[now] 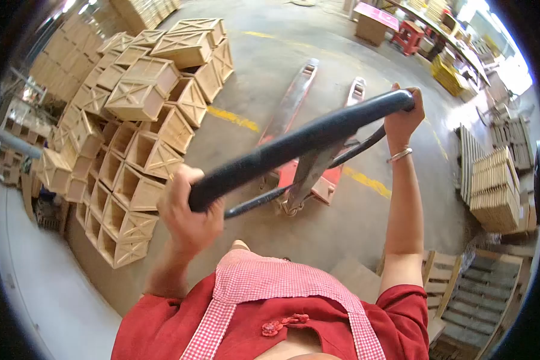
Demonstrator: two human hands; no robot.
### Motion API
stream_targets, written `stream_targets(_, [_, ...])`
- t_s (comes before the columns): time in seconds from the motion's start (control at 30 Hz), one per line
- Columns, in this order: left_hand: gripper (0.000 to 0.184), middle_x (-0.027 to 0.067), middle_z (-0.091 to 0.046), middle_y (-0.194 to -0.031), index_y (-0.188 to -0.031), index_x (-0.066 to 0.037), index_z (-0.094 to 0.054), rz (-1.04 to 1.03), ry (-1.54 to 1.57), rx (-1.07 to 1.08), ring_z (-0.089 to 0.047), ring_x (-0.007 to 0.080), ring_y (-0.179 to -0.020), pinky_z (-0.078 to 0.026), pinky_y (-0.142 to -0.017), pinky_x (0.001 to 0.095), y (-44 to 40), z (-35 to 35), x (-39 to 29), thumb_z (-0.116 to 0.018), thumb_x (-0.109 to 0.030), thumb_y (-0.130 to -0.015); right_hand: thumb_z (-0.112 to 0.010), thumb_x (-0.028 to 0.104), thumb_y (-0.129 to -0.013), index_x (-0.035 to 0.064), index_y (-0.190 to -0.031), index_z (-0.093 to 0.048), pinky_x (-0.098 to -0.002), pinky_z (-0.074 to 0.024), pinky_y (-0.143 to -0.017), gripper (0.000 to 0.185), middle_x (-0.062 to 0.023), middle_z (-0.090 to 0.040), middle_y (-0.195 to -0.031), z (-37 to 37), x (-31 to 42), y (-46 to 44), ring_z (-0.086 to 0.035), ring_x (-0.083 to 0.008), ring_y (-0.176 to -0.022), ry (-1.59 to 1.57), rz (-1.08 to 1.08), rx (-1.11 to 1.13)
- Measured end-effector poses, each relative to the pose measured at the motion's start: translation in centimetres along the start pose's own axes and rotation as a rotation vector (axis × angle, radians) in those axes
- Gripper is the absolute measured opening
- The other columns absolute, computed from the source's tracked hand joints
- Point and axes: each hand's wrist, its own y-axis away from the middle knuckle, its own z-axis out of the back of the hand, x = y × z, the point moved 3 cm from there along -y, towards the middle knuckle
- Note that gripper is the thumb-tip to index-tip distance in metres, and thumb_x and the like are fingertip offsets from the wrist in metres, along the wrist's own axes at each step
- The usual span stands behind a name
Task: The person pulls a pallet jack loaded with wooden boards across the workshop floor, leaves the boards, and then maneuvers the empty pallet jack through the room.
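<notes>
Both my hands grip the thick black handle (300, 141) of a red pallet jack. My left hand (189, 204) is wrapped round the handle's lower left end. At the upper right end, my right hand (405, 117) closes round the bend of the loop; a bracelet sits on that wrist. Below the handle, the grey shaft runs down to the red base (326, 186) of the pallet jack. Its two forks (288, 99) stretch away from me over the floor, with no load visible on them.
Stacked wooden crates (141, 153) rise on the left beside a white surface (48, 270). Wooden pallets (480, 294) and bundled boards (495, 189) stand on the right. Farther back are a red stool (407, 37), a yellow crate (447, 75) and a long table. Yellow lines (231, 118) mark the floor.
</notes>
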Motion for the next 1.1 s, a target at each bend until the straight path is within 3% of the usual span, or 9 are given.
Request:
stream_targets(0.23, [0.023,0.0123,-0.057,-0.071,-0.085,-0.006,-0.054,-0.042,-0.120,-0.189,-0.059,0.0335,-0.063,-0.046,-0.059,0.0383,-6.3,-0.3,5.6,-0.074,-0.015,-0.076,-0.069,0.006,-0.075,0.0065,-0.076,-0.050,-0.0276,-0.0418,-0.054,0.020,-0.0082,-0.047,-0.058,-6.0,0.6,-2.6,-0.042,-0.0140,-0.054,-0.002,0.075,0.060])
stream_targets(0.43, [0.025,0.0106,-0.056,-0.063,-0.079,-0.005,-0.055,-0.034,-0.120,-0.239,-0.060,0.0306,-0.059,-0.047,-0.056,0.0367,-12.7,-2.4,10.2,-0.076,-0.018,-0.075,-0.071,0.009,-0.075,0.0059,-0.074,-0.051,-0.0303,-0.0432,-0.055,0.020,-0.0082,-0.048,-0.058,-9.6,-0.5,-5.8,-0.046,-0.0157,-0.054,0.011,0.087,0.050])
stream_targets(0.77, [0.024,0.0136,-0.063,-0.067,-0.077,-0.005,-0.060,-0.180,-0.107,-0.364,-0.064,0.0354,-0.066,-0.049,-0.060,0.0389,-22.0,-9.6,18.9,-0.077,-0.022,-0.072,-0.071,0.010,-0.073,0.0044,-0.071,-0.050,-0.0321,-0.0450,-0.055,0.023,-0.0079,-0.053,-0.058,-14.6,-4.0,-8.0,-0.053,-0.0185,-0.053,0.073,0.074,0.018])
stream_targets(0.83, [0.023,0.0084,-0.062,-0.063,-0.079,-0.004,-0.060,-0.261,-0.249,-0.388,-0.062,0.0217,-0.059,-0.049,-0.059,0.0344,-24.5,-11.0,20.9,-0.075,-0.022,-0.077,-0.071,0.010,-0.072,0.0041,-0.071,-0.050,-0.0326,-0.0452,-0.056,0.022,-0.0078,-0.053,-0.058,-15.9,-5.1,-8.9,-0.053,-0.0192,-0.053,0.070,0.065,0.017])
stream_targets(0.87, [0.023,0.0084,-0.062,-0.063,-0.079,-0.004,-0.060,-0.260,-0.246,-0.385,-0.062,0.0217,-0.059,-0.049,-0.059,0.0344,-25.3,-11.5,21.8,-0.075,-0.022,-0.077,-0.071,0.009,-0.072,0.0037,-0.071,-0.051,-0.0334,-0.0455,-0.056,0.021,-0.0082,-0.054,-0.058,-16.8,-5.5,-9.4,-0.054,-0.0205,-0.053,0.071,0.071,0.000])
stream_targets(0.97, [0.042,0.0212,-0.063,-0.093,-0.109,-0.003,-0.059,-0.106,-0.310,-0.357,-0.057,0.0438,-0.090,-0.045,-0.081,0.0507,-27.8,-13.2,24.2,-0.073,-0.018,-0.073,-0.070,0.010,-0.071,0.0031,-0.071,-0.053,-0.0357,-0.0464,-0.057,0.018,-0.0096,-0.056,-0.059,-19.9,-7.5,-11.1,-0.055,-0.0237,-0.053,0.096,0.089,-0.032])
stream_targets(1.0, [0.040,0.0223,-0.063,-0.093,-0.106,-0.001,-0.060,-0.051,-0.244,-0.292,-0.058,0.0441,-0.089,-0.046,-0.080,0.0504,-28.6,-12.5,23.0,-0.073,-0.019,-0.073,-0.070,0.012,-0.071,0.0033,-0.071,-0.054,-0.0357,-0.0469,-0.057,0.018,-0.0105,-0.057,-0.059,-20.7,-6.9,-11.4,-0.056,-0.0243,-0.053,0.133,0.105,-0.031])
stream_targets(1.03, [0.039,0.0235,-0.063,-0.093,-0.104,0.000,-0.061,-0.158,-0.423,-0.447,-0.058,0.0450,-0.089,-0.046,-0.079,0.0502,-28.9,-12.9,23.6,-0.074,-0.018,-0.072,-0.070,0.013,-0.070,0.0035,-0.071,-0.055,-0.0358,-0.0474,-0.057,0.018,-0.0113,-0.059,-0.059,-21.5,-6.7,-11.7,-0.058,-0.0249,-0.054,0.169,0.121,-0.029])
stream_targets(1.1, [0.039,0.0234,-0.063,-0.093,-0.104,0.000,-0.061,-0.028,-0.251,-0.385,-0.058,0.0453,-0.090,-0.047,-0.079,0.0496,-29.7,-12.0,24.3,-0.075,-0.016,-0.071,-0.070,0.016,-0.070,0.0043,-0.071,-0.056,-0.0354,-0.0484,-0.057,0.018,-0.0124,-0.060,-0.059,-24.4,-8.3,-12.5,-0.061,-0.0252,-0.055,0.100,0.078,0.001])
